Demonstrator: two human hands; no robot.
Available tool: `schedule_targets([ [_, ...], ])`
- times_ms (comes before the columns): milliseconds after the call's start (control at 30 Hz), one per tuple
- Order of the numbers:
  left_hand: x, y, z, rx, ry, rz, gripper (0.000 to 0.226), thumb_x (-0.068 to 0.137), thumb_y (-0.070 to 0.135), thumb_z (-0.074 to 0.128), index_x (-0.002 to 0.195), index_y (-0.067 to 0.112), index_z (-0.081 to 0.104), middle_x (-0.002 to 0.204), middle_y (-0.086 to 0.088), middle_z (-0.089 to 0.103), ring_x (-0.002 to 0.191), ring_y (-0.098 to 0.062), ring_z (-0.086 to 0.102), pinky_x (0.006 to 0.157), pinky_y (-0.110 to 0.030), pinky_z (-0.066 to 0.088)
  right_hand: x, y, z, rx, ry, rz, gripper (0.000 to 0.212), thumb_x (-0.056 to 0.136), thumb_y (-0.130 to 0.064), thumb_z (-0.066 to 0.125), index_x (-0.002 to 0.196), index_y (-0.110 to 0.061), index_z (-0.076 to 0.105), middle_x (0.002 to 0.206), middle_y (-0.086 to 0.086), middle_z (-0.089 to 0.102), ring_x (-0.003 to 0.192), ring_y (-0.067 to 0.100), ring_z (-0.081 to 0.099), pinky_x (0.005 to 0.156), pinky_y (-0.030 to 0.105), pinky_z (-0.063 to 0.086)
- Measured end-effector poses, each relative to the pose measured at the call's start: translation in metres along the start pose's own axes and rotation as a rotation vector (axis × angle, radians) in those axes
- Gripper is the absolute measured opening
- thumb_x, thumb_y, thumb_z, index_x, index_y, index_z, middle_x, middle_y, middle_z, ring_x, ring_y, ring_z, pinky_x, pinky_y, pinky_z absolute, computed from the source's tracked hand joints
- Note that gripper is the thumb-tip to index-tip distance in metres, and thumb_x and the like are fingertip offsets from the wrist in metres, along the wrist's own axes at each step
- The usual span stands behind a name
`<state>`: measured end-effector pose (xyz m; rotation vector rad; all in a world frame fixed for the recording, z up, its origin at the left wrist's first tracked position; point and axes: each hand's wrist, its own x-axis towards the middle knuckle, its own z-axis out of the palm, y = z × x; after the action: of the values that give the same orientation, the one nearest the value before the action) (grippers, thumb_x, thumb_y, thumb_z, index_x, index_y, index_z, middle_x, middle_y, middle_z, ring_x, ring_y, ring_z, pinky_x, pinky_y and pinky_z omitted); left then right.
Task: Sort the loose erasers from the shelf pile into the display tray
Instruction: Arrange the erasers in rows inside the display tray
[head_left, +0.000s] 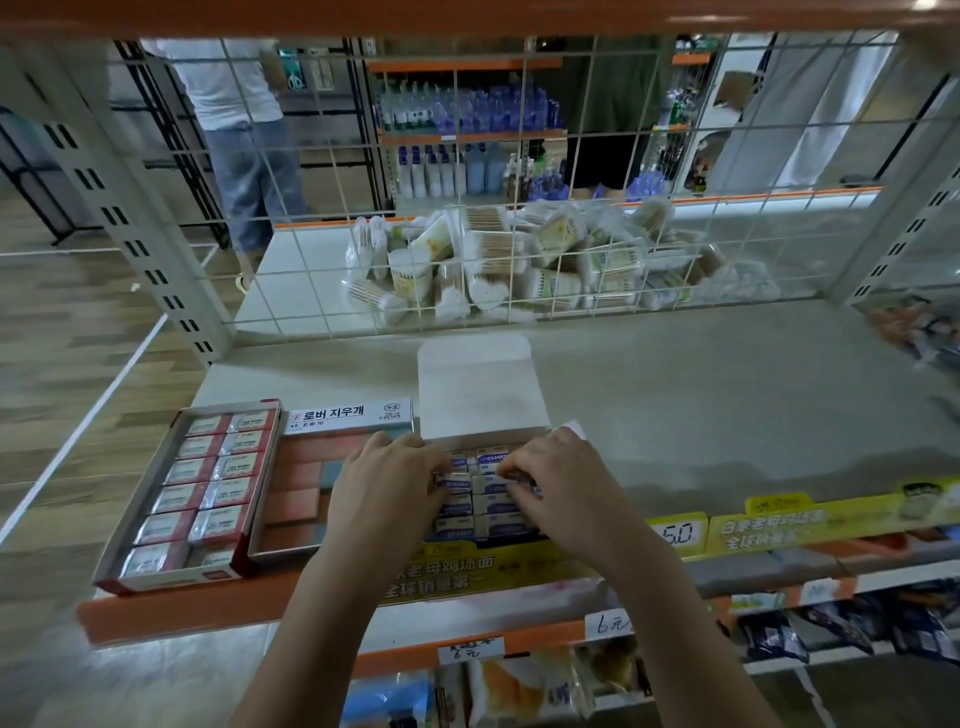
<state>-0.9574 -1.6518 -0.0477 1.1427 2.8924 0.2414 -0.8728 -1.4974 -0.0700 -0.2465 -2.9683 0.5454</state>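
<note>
An open white display tray (480, 387) with its lid flap standing up sits at the shelf's front edge, filled with rows of white-and-blue erasers (493, 522). My left hand (387, 486) lies over the tray's left side, its fingers curled onto an eraser (453, 480) in the upper rows. My right hand (558, 483) covers the right side, fingertips pinching another eraser (498, 470). Both hands hide part of the tray's contents.
A red tray of wrapped 2B erasers (200, 488) and a tray of pink-and-grey erasers (298, 483) stand to the left. A wire grid (467, 234) backs the shelf, with cotton-swab packs (519, 265) behind it. Yellow price tags (680, 532) line the front edge.
</note>
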Motion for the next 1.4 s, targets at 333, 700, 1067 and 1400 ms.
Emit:
schedule_targets([
  [333,-0.004,0.002,0.001,0.016,-0.016,-0.01,0.029,0.094,0.043,0.045,0.117,0.035,0.06,0.121,0.017,0.054,0.102,-0.008,0.043,0.074,-0.021,0.03,0.0,0.001,-0.001,-0.006,-0.006,-0.012,0.027,0.097,-0.032,0.042,0.117,-0.027,0.06,0.115,-0.007,0.06,0.11,0.013,0.04,0.094,0.028,0.03],
  [700,0.012,0.021,-0.023,0.102,0.066,0.063,0.029,0.097,0.039,0.038,0.109,0.028,0.062,0.104,0.007,0.064,0.098,-0.015,0.056,0.078,-0.028,0.041,0.007,0.0,-0.022,-0.06,-0.032,-0.078,0.025,0.094,-0.026,0.049,0.114,-0.018,0.063,0.11,0.001,0.062,0.104,0.019,0.05,0.09,0.033,0.04],
  [1067,0.08,0.119,-0.012,0.212,0.028,0.52,0.038,0.097,0.042,0.038,0.128,0.023,0.048,0.122,-0.002,0.053,0.113,-0.023,0.047,0.089,-0.035,0.039,-0.026,0.085,-0.087,-0.192,0.091,0.387,0.037,0.094,-0.029,0.049,0.128,-0.017,0.051,0.127,0.007,0.052,0.121,0.023,0.042,0.101,0.034,0.035],
  [1400,0.127,0.266,0.026,0.106,0.07,0.75,0.036,0.095,0.042,0.04,0.124,0.023,0.051,0.12,-0.001,0.053,0.114,-0.023,0.046,0.087,-0.034,0.039,-0.107,0.216,-0.124,-0.215,0.084,0.635,0.04,0.093,-0.029,0.051,0.131,-0.017,0.048,0.131,0.007,0.048,0.123,0.026,0.043,0.102,0.037,0.036],
])
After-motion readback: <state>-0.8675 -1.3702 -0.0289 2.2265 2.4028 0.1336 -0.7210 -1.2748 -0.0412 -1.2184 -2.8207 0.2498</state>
